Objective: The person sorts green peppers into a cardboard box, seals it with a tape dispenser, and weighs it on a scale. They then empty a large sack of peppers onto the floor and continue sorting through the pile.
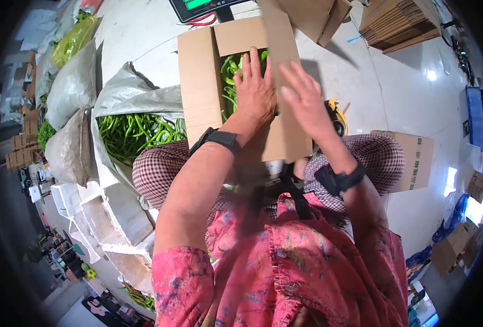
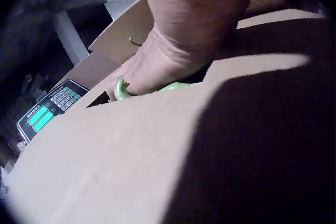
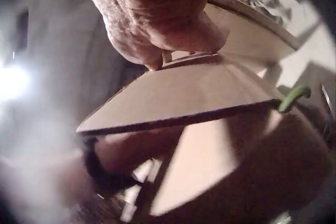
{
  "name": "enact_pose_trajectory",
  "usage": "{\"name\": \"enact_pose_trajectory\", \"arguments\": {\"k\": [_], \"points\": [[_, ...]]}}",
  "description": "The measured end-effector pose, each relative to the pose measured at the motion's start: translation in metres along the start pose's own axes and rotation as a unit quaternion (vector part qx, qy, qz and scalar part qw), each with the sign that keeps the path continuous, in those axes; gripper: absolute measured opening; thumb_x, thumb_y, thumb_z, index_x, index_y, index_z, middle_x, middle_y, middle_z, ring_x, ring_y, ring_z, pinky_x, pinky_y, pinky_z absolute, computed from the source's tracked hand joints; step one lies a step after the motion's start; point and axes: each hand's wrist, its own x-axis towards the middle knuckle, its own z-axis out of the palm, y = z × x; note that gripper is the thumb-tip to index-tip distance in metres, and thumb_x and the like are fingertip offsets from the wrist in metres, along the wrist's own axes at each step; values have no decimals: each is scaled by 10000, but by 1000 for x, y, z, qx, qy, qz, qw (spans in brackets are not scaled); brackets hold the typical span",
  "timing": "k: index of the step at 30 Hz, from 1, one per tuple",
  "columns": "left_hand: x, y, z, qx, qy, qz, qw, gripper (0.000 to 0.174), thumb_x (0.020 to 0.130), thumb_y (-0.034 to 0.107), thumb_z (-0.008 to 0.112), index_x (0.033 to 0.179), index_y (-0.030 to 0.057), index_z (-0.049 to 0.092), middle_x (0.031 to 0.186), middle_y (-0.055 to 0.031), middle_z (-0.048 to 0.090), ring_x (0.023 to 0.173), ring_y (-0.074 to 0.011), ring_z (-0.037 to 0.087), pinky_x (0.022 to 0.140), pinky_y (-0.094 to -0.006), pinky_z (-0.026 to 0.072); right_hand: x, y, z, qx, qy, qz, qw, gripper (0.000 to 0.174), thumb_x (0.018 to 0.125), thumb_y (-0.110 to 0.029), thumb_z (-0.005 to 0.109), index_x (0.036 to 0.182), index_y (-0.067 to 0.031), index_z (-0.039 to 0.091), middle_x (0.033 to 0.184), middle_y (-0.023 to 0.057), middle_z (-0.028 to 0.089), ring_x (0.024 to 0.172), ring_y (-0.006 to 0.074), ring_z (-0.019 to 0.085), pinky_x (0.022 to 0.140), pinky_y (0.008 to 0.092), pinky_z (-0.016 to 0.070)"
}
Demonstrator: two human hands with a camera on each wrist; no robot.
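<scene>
A cardboard box (image 1: pixel 200 82) with raised flaps stands between the person's knees, holding long green chili peppers (image 1: pixel 230 68). My left hand (image 1: pixel 255 90) reaches into its opening and rests on the peppers with fingers extended. In the left wrist view, a curled pepper (image 2: pixel 121 89) shows beside that hand, whose fingertips are hidden inside the box. Over at the right-hand flap (image 1: pixel 285 128), my right hand (image 1: pixel 304 101) touches the cardboard, its fingers fairly straight and blurred. The right wrist view has this hand on top of the flap (image 3: pixel 184 92), with a green pepper (image 3: pixel 294 98) by the flap's corner.
An opened sack (image 1: pixel 138 98) of green peppers lies left of the box, near full sacks (image 1: pixel 72 95) and white foam boxes (image 1: pixel 113 212). A digital scale (image 1: pixel 198 6) stands beyond. Flattened cartons (image 1: pixel 399 24) and a yellow tape dispenser (image 1: pixel 335 117) are to the right.
</scene>
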Motion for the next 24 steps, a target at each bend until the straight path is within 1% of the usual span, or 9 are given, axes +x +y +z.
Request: {"name": "enact_pose_trajectory", "arguments": {"k": [1,6,11,13,14,16,19,21,24], "points": [[0,-5,4,11,-2,20,1000,700,903,408,606,1472,74,369,1575,-262,150,1426,-467,202,1092,-611,252,-4,-1,14,-167,16,-33,985,521,911,-347,599,1419,-307,491,1523,66,370,1335,326,376,1083,513,284],[2,-32,-54,-8,-19,63,998,637,870,334,657,1415,73,454,1496,-272,312,1412,-450,252,1073,-572,321,-6,23,23,-95,66,28,993,583,885,-425,616,1428,-261,481,1530,72,350,1340,336,353,1055,534,294],[-3,-136,-85,-79,222,-177,955,593,897,306,643,1318,-76,475,1230,-260,589,1199,-387,534,1046,-427,397,-4,10,17,-187,49,-51,980,578,906,-368,626,1443,-226,464,1552,114,302,1360,392,321,1052,560,305],[-11,-137,-90,-418,-47,-360,833,621,917,321,633,1312,-126,461,1244,-235,600,1154,-279,567,1000,-387,436,-2,8,15,-210,24,-54,976,575,915,-345,619,1452,-225,455,1559,119,294,1374,392,314,1070,558,305],[-16,-132,-86,-453,-7,-287,844,683,927,360,629,1368,-122,427,1269,-214,600,1180,-213,542,1012,-340,428,0,8,14,-212,13,-50,976,570,917,-328,618,1452,-219,455,1556,126,295,1369,398,318,1073,552,313],[-5,-83,-123,-470,-58,-199,858,761,939,399,603,1441,-105,333,1405,-258,484,1309,-266,458,1099,-349,343,-4,10,15,-215,-4,-37,976,565,919,-312,617,1451,-214,455,1554,133,295,1365,404,323,1076,545,321],[-4,-46,-95,-367,-16,-81,927,825,947,501,545,1496,-43,255,1532,-272,299,1432,-335,294,1163,-381,234,0,11,20,-187,35,-88,978,553,919,-309,615,1439,-202,458,1539,120,310,1333,410,345,1021,541,375],[-5,-36,-76,-101,-199,26,974,898,917,682,433,1529,56,230,1587,-245,153,1472,-450,98,1159,-563,147,-1,17,21,-170,26,-70,983,543,927,-295,608,1435,-176,458,1529,137,323,1316,427,365,1038,523,377],[-14,-38,-59,-20,-92,125,988,837,875,574,593,1494,90,304,1550,-213,243,1436,-439,209,1102,-582,259,1,5,11,-194,21,-89,977,544,925,-294,612,1427,-150,460,1521,153,332,1302,408,392,1023,517,393]]}}
